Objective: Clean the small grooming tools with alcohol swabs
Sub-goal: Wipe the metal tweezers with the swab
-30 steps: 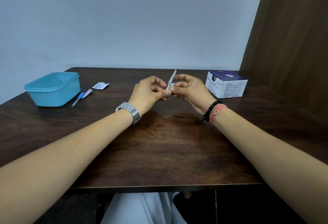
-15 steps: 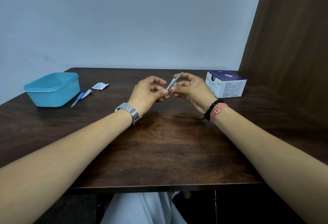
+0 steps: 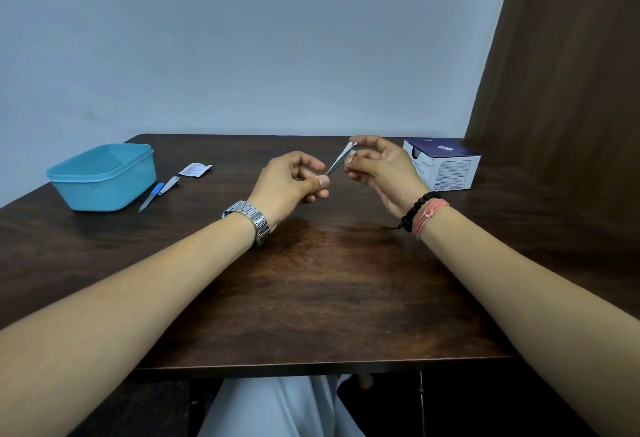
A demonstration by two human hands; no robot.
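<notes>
Above the table [image 3: 311, 298], left hand [image 3: 291, 183] pinches the tweezers [image 3: 337, 161] while right hand [image 3: 377, 168] grasps a white swab [image 3: 351, 152] around their tip.

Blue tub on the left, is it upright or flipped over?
Upright. The tub sits on its base on the table with its open rim facing up, and its inner walls are visible.

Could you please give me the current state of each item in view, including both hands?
Slim metal grooming tool: held off the table, tilted, between both hands.
Left hand: pinches the tool's lower end.
Right hand: holds a white swab against the tool's upper end.
Turquoise plastic tub: open, no lid on.
Blue-handled nail file: lying flat by the tub.
Silver nail clipper: lying flat.
White swab sachet: flat on the table.
Purple-and-white cardboard box: upright.
</notes>
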